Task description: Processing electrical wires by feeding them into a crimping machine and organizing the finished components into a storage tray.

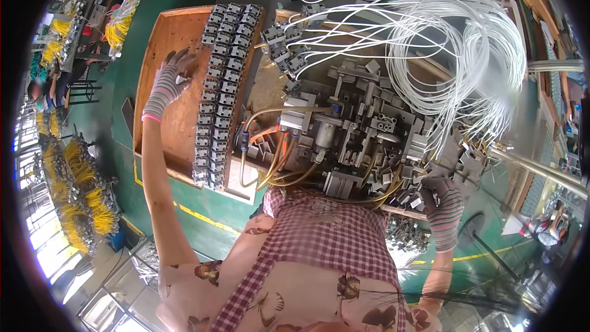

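My left hand (167,86), in a grey and pink striped glove, hovers over a shallow wooden tray (169,24) with its fingers spread. A small pale patch shows by its thumb; I cannot tell what it is. Beside it, rows of small grey metal housings (215,86) line the tray's right side. My right hand (442,206), gloved alike, is at a pile of small metal pieces (405,195) at the bench's near right. Its fingers are curled, and what they hold is hidden. Between both hands stands a metal fixture (356,123) with cylinders and hoses.
Coiled white cables (455,43) lie behind the fixture, several ending in metal housings (286,46). Air hoses (264,110) loop at the fixture's left. A metal rod (541,169) juts in at right. Bundles of yellow cables (80,172) hang at far left above a green floor.
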The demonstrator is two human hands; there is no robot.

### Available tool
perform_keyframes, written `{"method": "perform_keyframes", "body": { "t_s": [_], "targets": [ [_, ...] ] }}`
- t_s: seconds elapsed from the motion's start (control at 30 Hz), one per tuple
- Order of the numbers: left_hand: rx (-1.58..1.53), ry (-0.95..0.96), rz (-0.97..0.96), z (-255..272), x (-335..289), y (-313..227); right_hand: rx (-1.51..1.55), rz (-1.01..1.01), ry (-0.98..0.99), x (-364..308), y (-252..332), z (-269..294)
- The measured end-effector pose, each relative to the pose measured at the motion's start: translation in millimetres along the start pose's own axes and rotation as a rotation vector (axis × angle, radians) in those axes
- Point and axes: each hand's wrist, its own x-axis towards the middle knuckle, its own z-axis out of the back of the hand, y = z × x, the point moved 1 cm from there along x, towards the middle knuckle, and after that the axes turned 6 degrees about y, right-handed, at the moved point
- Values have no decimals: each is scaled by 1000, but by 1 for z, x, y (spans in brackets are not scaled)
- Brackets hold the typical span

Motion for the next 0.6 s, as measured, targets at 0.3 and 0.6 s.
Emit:
{"method": "perform_keyframes", "body": {
  "t_s": [0.3,0.6],
  "targets": [
    [-26,253,687,-8,-22,5,-1,-80,4,1,6,-7],
    [491,113,-37,-17,-29,48,565,-383,119,5,-31,-3]
  ]
}}
